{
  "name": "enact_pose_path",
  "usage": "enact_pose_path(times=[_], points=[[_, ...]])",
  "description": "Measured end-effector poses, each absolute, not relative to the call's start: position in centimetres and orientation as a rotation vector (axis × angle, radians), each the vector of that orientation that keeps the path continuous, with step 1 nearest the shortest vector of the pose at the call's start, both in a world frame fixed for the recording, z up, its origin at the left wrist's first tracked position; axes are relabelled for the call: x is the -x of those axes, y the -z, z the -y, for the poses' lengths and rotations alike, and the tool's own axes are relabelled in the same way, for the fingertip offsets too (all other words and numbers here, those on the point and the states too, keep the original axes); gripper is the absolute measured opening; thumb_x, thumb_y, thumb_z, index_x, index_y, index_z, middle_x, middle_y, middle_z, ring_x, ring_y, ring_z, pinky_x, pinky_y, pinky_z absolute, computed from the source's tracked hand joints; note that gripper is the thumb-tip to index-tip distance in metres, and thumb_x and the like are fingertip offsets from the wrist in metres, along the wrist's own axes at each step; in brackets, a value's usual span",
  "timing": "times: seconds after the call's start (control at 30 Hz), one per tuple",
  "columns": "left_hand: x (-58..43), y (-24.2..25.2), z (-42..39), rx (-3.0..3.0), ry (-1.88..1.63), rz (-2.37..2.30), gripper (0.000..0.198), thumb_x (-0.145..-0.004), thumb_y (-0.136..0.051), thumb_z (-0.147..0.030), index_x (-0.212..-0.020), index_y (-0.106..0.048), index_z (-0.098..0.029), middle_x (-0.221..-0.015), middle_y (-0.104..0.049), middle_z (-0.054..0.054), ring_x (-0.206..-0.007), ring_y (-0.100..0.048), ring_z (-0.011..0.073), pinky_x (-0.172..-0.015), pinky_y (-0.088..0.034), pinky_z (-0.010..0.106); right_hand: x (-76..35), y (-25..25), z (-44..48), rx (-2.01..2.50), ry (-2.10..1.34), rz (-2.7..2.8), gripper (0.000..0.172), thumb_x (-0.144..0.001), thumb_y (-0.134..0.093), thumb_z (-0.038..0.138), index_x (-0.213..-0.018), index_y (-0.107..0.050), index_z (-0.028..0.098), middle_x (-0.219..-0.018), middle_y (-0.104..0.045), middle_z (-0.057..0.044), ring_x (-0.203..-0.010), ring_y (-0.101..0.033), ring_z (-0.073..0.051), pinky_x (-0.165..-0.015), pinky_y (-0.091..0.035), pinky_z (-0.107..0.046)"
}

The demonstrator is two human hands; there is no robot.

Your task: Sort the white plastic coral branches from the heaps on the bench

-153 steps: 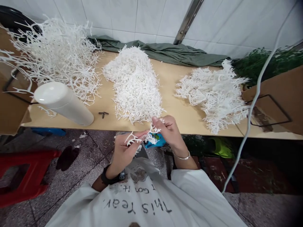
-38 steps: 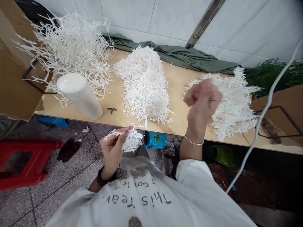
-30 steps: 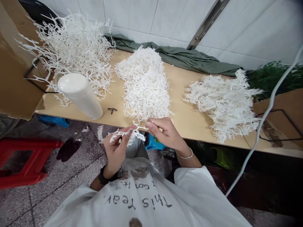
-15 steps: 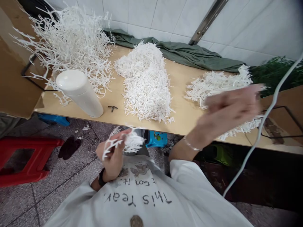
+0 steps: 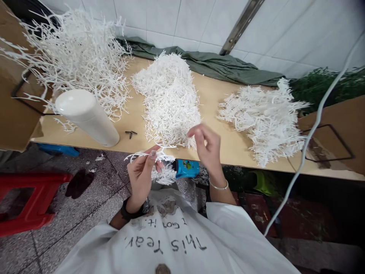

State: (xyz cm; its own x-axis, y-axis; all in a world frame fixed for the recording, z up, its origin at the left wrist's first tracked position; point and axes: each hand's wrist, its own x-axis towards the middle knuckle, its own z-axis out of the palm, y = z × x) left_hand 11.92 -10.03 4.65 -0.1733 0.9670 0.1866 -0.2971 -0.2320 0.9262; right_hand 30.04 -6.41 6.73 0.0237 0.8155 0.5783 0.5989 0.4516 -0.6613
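My left hand (image 5: 142, 177) is closed on white branching plastic sprigs (image 5: 162, 151), held in front of the bench's near edge. A denser bunch of white sprigs (image 5: 164, 175) hangs just below those fingers; whether the same hand grips it is hard to see. To the right, my right hand (image 5: 208, 148) hovers by the near edge of the middle pile of white sprigs (image 5: 172, 102). Its forefinger and thumb are bent and apart, with nothing visible between them. Another pile of white sprigs (image 5: 265, 121) lies on the right of the bench.
Long, tangled white branches (image 5: 85, 61) heap up at the left behind a white bottle (image 5: 88, 118). Small dark seeds (image 5: 130, 134) lie beside it. A pale cable (image 5: 306, 146) crosses the right side. Below stand a red stool (image 5: 34, 190) and a blue stool (image 5: 187, 168).
My right hand has come back from the right pile toward my left hand. My left hand has risen slightly and turned, still gripping sprigs. The view has shifted a little.
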Motion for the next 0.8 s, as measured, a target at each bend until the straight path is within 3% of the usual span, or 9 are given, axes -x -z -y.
enact_pose_path(times=[0.1,0.2,0.3,0.47,0.53,0.6,0.7,0.8], points=[[-12.3,-4.1,10.0,-1.086,-1.613,-0.967,0.018,-0.084,-0.066,-0.032,-0.077,-0.074,-0.018,-0.075,-0.075,0.002,-0.049,-0.059,0.008,-0.053,-0.05,0.021,-27.6,-6.8,9.1,0.992,-0.667,1.794,0.044,-0.092,-0.038,0.057,-0.085,-0.06,0.02,-0.072,-0.061,-0.002,-0.064,-0.053,-0.012,-0.058,-0.043,-0.028],[-12.5,-3.8,10.1,-1.146,-1.587,-0.962,0.016,-0.085,-0.066,-0.032,-0.086,-0.073,-0.018,-0.084,-0.075,0.003,-0.066,-0.066,0.012,-0.063,-0.053,0.022,-25.9,-6.3,9.9,0.997,-0.707,1.731,0.029,-0.09,-0.051,0.047,-0.092,-0.061,0.02,-0.077,-0.065,-0.002,-0.068,-0.057,-0.012,-0.061,-0.045,-0.026],[-12.5,-3.9,10.2,-1.15,-1.466,-0.877,0.02,-0.088,-0.061,-0.032,-0.099,-0.069,-0.018,-0.079,-0.073,0.003,-0.065,-0.066,0.0122,-0.066,-0.054,0.024,-25.7,-6.4,9.3,0.998,-0.741,1.617,0.021,-0.092,-0.051,0.036,-0.082,-0.061,0.02,-0.068,-0.064,0.001,-0.058,-0.055,-0.009,-0.054,-0.042,-0.022],[-12.5,-4.0,10.0,-0.995,-1.317,-0.666,0.02,-0.089,-0.059,-0.033,-0.105,-0.06,-0.021,-0.076,-0.07,0.0,-0.057,-0.064,0.0112,-0.061,-0.055,0.025,-26.2,-6.9,8.2,1.015,-0.791,1.544,0.036,-0.09,-0.053,0.042,-0.063,-0.057,0.019,-0.051,-0.051,0.004,-0.047,-0.044,-0.007,-0.047,-0.034,-0.022],[-12.6,-3.9,9.9,-0.984,-1.336,-0.663,0.022,-0.089,-0.059,-0.033,-0.107,-0.06,-0.022,-0.076,-0.07,0.0,-0.057,-0.064,0.0104,-0.059,-0.054,0.023,-26.1,-6.8,8.1,1.009,-0.702,1.551,0.027,-0.091,-0.053,0.04,-0.074,-0.063,0.02,-0.062,-0.059,0.001,-0.055,-0.051,-0.009,-0.053,-0.039,-0.023],[-12.7,-3.7,9.8,-1.007,-1.414,-0.718,0.022,-0.088,-0.061,-0.033,-0.108,-0.063,-0.022,-0.077,-0.071,0.0,-0.059,-0.064,0.0101,-0.059,-0.053,0.022,-25.8,-6.5,8.3,0.975,-0.637,1.595,0.019,-0.09,-0.054,0.037,-0.095,-0.066,0.023,-0.086,-0.069,-0.003,-0.075,-0.061,-0.013,-0.065,-0.047,-0.027],[-12.5,-3.5,9.9,-1.093,-1.56,-0.873,0.021,-0.085,-0.064,-0.032,-0.103,-0.07,-0.021,-0.084,-0.074,0.003,-0.066,-0.065,0.0115,-0.062,-0.053,0.023,-25.0,-5.8,8.9,0.858,-0.667,1.633,0.027,-0.087,-0.058,0.036,-0.113,-0.062,0.027,-0.118,-0.067,-0.007,-0.108,-0.062,-0.02,-0.086,-0.051,-0.038],[-12.4,-3.3,10.2,-1.221,-1.617,-0.985,0.02,-0.083,-0.066,-0.029,-0.1,-0.075,-0.02,-0.083,-0.074,0.003,-0.061,-0.061,0.0101,-0.06,-0.051,0.022,-24.1,-4.8,9.7,0.851,-0.727,1.479,0.022,-0.087,-0.059,0.032,-0.108,-0.063,0.027,-0.115,-0.069,-0.006,-0.108,-0.064,-0.02,-0.091,-0.052,-0.039]])
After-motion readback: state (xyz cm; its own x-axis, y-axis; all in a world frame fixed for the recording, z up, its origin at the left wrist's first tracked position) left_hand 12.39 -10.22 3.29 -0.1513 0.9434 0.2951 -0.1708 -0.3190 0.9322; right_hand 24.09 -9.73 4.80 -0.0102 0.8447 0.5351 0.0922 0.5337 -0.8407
